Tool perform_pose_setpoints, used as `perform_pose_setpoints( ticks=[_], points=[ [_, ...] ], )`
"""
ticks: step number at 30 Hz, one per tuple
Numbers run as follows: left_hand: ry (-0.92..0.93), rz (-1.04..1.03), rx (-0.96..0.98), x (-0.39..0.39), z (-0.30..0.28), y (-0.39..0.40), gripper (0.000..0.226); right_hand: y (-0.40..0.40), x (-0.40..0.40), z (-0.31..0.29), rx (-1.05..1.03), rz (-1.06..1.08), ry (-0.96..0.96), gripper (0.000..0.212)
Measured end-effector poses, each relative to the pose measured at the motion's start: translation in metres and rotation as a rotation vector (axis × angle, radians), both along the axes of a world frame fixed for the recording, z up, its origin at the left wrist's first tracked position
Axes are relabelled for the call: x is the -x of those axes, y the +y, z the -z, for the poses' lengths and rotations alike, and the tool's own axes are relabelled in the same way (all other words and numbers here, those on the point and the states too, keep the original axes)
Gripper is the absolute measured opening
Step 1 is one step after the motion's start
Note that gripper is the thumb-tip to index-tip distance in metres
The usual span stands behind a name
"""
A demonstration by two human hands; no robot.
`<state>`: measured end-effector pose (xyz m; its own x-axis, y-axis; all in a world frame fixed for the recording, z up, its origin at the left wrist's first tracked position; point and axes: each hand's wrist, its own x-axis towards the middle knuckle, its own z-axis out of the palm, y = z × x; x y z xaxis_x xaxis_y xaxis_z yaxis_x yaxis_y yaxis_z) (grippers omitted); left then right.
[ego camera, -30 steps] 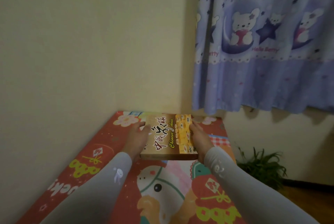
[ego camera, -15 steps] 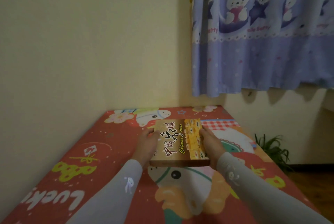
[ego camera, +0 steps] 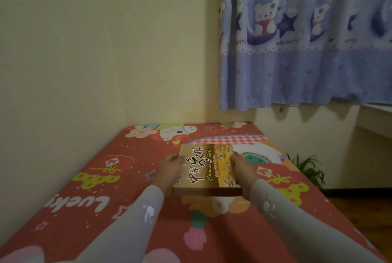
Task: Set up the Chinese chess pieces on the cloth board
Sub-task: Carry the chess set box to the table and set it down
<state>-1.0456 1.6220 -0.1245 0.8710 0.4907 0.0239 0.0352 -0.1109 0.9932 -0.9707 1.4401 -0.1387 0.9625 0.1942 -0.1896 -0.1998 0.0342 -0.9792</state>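
Both hands hold a flat chess box (ego camera: 206, 170) by its sides: the left hand (ego camera: 169, 168) grips the left edge, and the right hand (ego camera: 241, 169) grips the right edge, thumb on the lid. The box sits over the middle of the red cartoon-print mat (ego camera: 118, 178), nearer its far edge by the wall; whether it touches the mat cannot be told. A blue bear curtain (ego camera: 307, 50) hangs beyond the mat's far right corner, and a plant (ego camera: 307, 167) stands beside its right edge.

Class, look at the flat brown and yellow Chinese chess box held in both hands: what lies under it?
Under the flat brown and yellow Chinese chess box lies the red cartoon-printed mat. The left hand and right hand grip its sides. The print directly beneath is covered.
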Motion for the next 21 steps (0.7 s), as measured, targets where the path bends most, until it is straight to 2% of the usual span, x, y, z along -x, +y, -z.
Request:
perform_pose_setpoints(
  ticks=[7, 11, 13, 18, 21],
  points=[
    [-0.008, -0.006, 0.011, -0.003, -0.001, -0.006, 0.01, -0.006, 0.0, -0.001, -0.02, 0.015, 0.001, 0.027],
    [-0.012, -0.01, 0.014, -0.021, 0.007, -0.003, 0.015, 0.0, -0.017, 0.005, -0.01, -0.001, 0.007, 0.029],
    [-0.003, -0.023, 0.027, -0.034, 0.014, 0.001, 0.019, 0.005, -0.03, 0.013, 0.016, -0.003, 0.018, 0.03],
    [0.043, -0.051, 0.056, -0.082, 0.049, 0.023, 0.01, 0.025, -0.075, 0.041, 0.096, 0.037, 0.035, 0.028],
    [0.063, -0.052, 0.049, -0.109, 0.068, 0.036, 0.012, 0.038, -0.099, 0.058, 0.056, 0.114, 0.056, 0.022]
  ],
)
